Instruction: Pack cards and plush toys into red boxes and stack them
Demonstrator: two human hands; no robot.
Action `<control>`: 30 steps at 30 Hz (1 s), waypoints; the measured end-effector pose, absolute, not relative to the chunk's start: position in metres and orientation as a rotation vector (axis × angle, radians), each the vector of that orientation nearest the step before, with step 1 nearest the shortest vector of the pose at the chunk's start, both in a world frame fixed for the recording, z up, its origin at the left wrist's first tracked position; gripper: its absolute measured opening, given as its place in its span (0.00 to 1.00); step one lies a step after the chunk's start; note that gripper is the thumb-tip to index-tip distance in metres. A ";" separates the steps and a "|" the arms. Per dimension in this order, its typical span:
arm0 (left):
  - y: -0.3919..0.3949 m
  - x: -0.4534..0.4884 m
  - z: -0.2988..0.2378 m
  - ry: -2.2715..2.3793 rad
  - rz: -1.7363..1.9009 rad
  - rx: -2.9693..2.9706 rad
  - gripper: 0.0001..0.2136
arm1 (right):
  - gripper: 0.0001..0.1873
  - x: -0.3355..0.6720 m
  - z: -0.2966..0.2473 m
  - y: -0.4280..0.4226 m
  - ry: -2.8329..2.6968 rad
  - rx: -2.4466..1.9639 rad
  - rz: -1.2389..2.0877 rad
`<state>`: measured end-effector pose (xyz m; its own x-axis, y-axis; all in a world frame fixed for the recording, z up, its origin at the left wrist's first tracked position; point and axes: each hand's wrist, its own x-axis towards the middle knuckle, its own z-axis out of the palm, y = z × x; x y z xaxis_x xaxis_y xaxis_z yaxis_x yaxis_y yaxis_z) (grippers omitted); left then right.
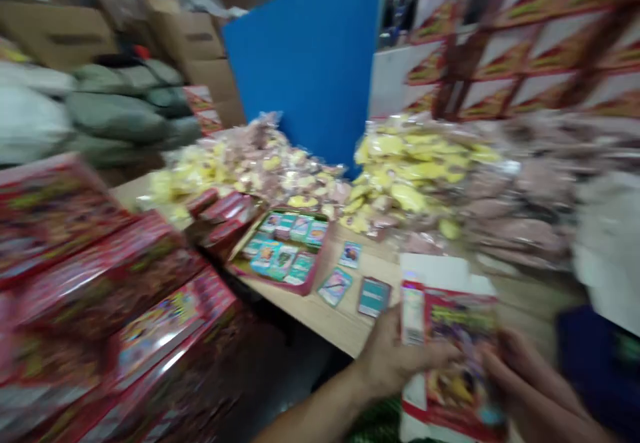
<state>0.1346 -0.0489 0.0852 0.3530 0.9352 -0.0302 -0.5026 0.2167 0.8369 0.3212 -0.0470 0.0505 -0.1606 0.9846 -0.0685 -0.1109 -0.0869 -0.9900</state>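
Between my two hands is a red printed cardboard box (457, 323) with white flaps standing up at its top end. My left hand (395, 356) grips its left side, the thumb lying across the front. My right hand (525, 369) holds the right edge and is blurred by motion. On the table beyond lie a dark teal stack of cards (374, 297) and loose picture cards, one card (335, 286) nearer and one card (351, 255) farther. A pink-rimmed tray (305, 288) to the left holds several stacks of teal cards.
Glossy red boxes (95, 249) are piled at the left. Bagged yellow and pinkish plush pieces (410, 169) heap along the table's back, before a blue panel (310, 63). Stacked cartons (540, 49) stand at the back right. The wooden table edge (320, 328) runs diagonally towards me.
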 end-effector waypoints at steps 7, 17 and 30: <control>-0.063 0.149 0.048 0.761 0.944 0.712 0.24 | 0.21 0.325 0.052 -0.064 -0.892 -1.097 1.401; -0.091 0.155 0.029 1.263 1.305 0.991 0.27 | 0.19 0.327 0.049 -0.082 -1.403 -1.223 1.147; -0.087 0.111 0.055 1.129 1.139 0.755 0.26 | 0.22 0.325 0.069 -0.080 -1.268 -1.066 1.540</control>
